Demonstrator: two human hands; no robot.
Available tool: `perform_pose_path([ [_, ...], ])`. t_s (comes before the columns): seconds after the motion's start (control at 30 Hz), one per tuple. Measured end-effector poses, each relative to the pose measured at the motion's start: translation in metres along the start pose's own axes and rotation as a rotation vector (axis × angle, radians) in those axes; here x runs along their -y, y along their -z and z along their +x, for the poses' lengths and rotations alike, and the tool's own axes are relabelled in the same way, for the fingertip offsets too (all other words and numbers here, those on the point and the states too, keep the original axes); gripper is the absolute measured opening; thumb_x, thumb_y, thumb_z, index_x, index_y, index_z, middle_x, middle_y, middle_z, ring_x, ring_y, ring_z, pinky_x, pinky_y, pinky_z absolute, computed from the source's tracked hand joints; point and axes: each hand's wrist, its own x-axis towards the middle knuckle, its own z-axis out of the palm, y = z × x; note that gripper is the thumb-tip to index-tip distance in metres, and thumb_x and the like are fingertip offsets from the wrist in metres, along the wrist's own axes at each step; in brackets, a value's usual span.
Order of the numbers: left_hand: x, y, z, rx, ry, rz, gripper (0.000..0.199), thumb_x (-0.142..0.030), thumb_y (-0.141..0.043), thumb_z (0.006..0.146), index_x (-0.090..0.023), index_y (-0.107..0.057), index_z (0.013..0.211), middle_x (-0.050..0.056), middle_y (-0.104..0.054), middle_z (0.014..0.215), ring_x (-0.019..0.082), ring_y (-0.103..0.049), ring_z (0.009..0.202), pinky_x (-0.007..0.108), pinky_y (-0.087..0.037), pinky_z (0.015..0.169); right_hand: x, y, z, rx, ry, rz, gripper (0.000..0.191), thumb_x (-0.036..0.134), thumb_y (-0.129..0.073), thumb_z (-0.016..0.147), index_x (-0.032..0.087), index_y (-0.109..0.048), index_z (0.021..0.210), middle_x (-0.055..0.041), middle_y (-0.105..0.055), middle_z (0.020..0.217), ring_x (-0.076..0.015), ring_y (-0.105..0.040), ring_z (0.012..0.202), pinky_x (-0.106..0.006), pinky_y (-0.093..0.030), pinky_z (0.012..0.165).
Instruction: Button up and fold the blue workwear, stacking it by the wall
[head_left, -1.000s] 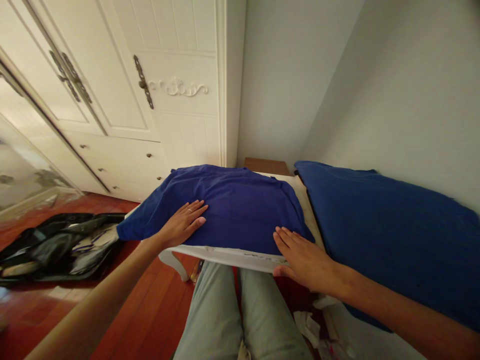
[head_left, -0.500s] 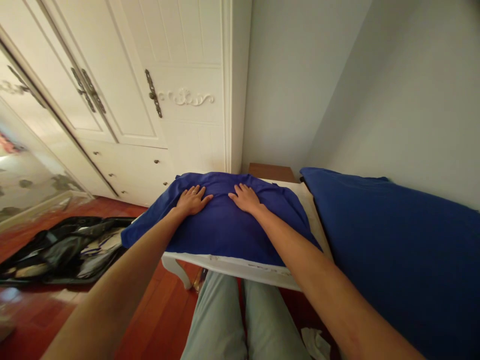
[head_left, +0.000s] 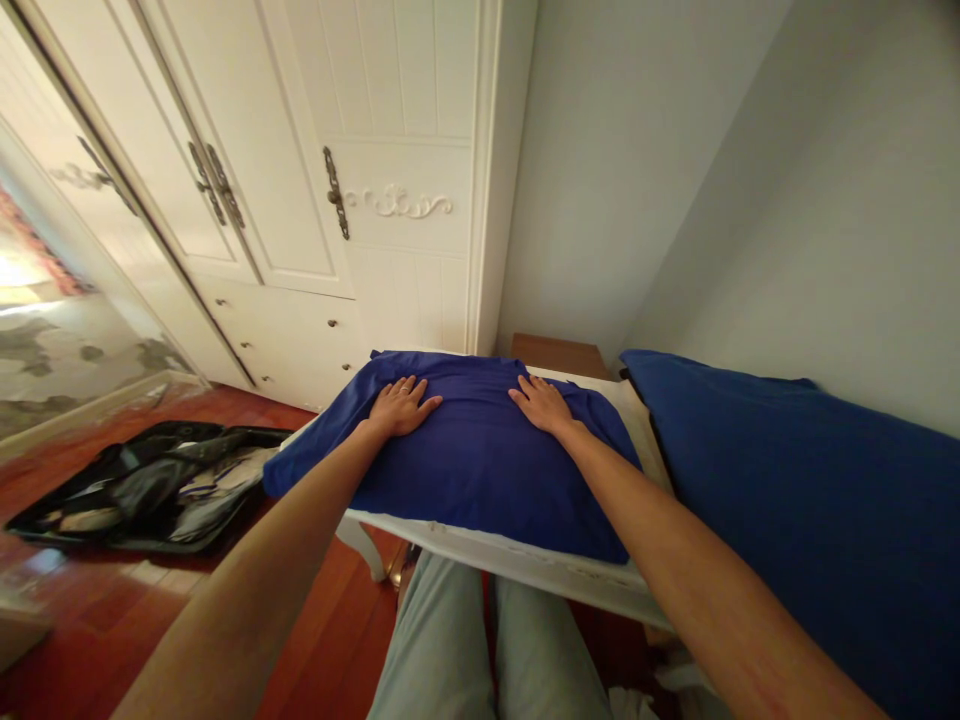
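Note:
A royal-blue cloth (head_left: pixel 465 460), perhaps a garment, is spread over a white table (head_left: pixel 480 550) with curved legs. My left hand (head_left: pixel 403 406) lies flat on the left part of the cloth, fingers spread, a ring on one finger. Palm down, my right hand (head_left: pixel 543 402) rests on the cloth's right part, its fingers also apart. Neither hand grips the fabric. The cloth's left end reaches past the table's left side, and its far edge is bunched in small folds.
To the right, a large dark-blue cushion or padded cover (head_left: pixel 795 500) stands against the table. A white wardrobe (head_left: pixel 405 270) rises behind it, beside a brown box (head_left: pixel 559 353). On the red wooden floor at left lies an open black suitcase (head_left: pixel 142 490) holding clothes.
My right hand has slid to the right over the cloth, so the hands are farther apart. My left hand stays at about the same spot on the cloth. The view has shifted slightly left.

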Motion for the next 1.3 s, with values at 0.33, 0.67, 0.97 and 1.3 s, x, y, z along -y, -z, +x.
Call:
perform_pose_path([
  [0.33, 0.009, 0.049, -0.023, -0.547, 0.244, -0.532, 0.056, -0.042, -0.024, 0.095, -0.009, -0.064, 0.112, 0.017, -0.072, 0.105, 0.024, -0.071, 0.093, 0.034, -0.057, 0.079, -0.007, 0.027, -0.03, -0.161, 0.137, 0.013, 0.053, 0.034, -0.025, 0.105, 0.009, -0.056, 0.139, -0.0143, -0.051, 0.146, -0.0231, -0.045, 0.139, -0.036, -0.029, 0.12],
  [0.67, 0.028, 0.021, -0.212, -0.986, 0.838, -1.263, 0.026, -0.016, -0.07, 0.065, -0.016, -0.06, 0.089, -0.001, -0.06, 0.078, 0.011, -0.058, 0.068, 0.018, -0.043, 0.053, 0.044, 0.083, -0.153, -0.027, 0.5, 0.385, 0.034, 0.033, -0.048, 0.097, 0.017, -0.07, 0.117, -0.007, -0.071, 0.116, -0.0194, -0.067, 0.107, -0.032, -0.048, 0.101],
  [0.97, 0.012, 0.02, -0.191, -0.422, 0.902, -1.669, 0.017, -0.029, -0.066, 0.089, -0.016, -0.059, 0.081, 0.002, -0.062, 0.065, 0.016, -0.063, 0.052, 0.026, -0.053, 0.048, 0.075, 0.006, -0.274, 0.61, -0.479, 1.548, 0.034, 0.037, -0.069, 0.085, 0.01, -0.06, 0.103, -0.015, -0.071, 0.108, -0.0193, -0.072, 0.088, -0.028, -0.057, 0.075],
  [1.3, 0.02, 0.06, -0.19, -0.518, 0.62, -2.005, 0.027, 0.0, -0.051, 0.084, -0.014, -0.066, 0.101, 0.005, -0.076, 0.088, 0.016, -0.072, 0.069, 0.026, -0.063, 0.065, 0.057, 0.046, -0.25, 0.049, -0.789, 1.997, 0.021, 0.034, -0.05, 0.101, 0.015, -0.056, 0.102, -0.0123, -0.07, 0.111, -0.0216, -0.071, 0.102, -0.036, -0.059, 0.088],
])
